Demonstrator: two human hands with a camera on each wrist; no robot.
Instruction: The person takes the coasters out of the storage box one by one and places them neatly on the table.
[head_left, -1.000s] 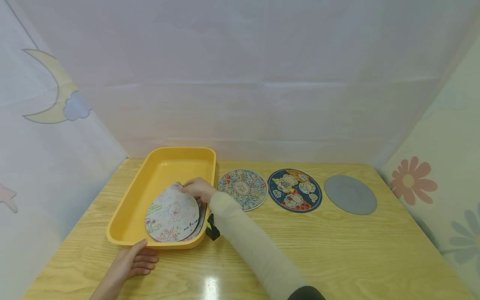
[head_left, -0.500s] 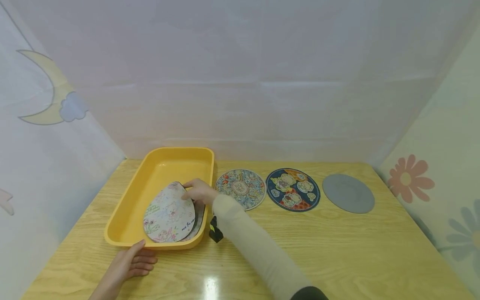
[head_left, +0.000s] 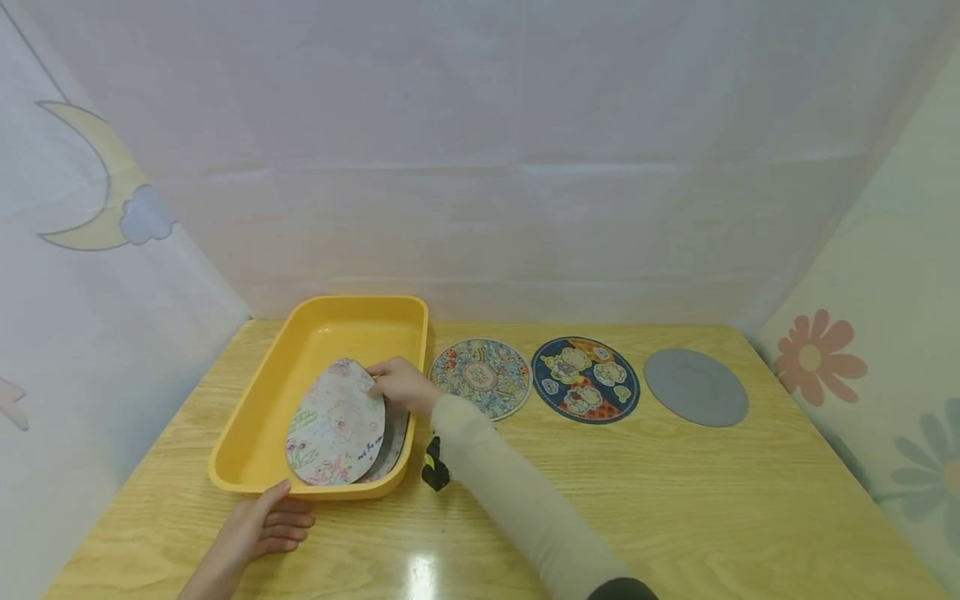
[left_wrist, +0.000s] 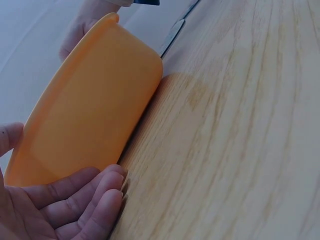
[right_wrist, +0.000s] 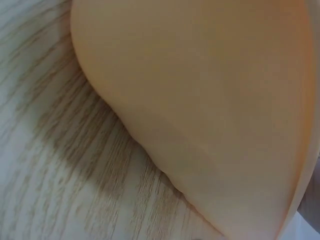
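Observation:
Inside the yellow tray (head_left: 251, 417), my right hand (head_left: 405, 385) pinches the upper right edge of a round white mat (head_left: 337, 429) printed with coloured doodles. This mat is tilted, its right side raised. Beneath it shows part of another round mat (head_left: 395, 446). My left hand (head_left: 258, 525) holds the tray at its near wall, thumb at the rim. The left wrist view shows the fingers (left_wrist: 82, 200) bent against the wall's lower part. Only the tray's outer wall (right_wrist: 190, 90) fills the right wrist view; the right hand's fingers are out of that view.
Right of the tray, three round mats lie in a row on the wooden table (head_left: 600, 500): a colourful patterned one (head_left: 482, 377), a dark blue one with bears (head_left: 587, 380) and a plain grey one (head_left: 696, 387). A pale cloth (head_left: 480, 208) hangs behind.
The right hand has raised the right side of the doodled mat, tilting it further and baring more of the mat below. The left hand stays at the tray's near rim.

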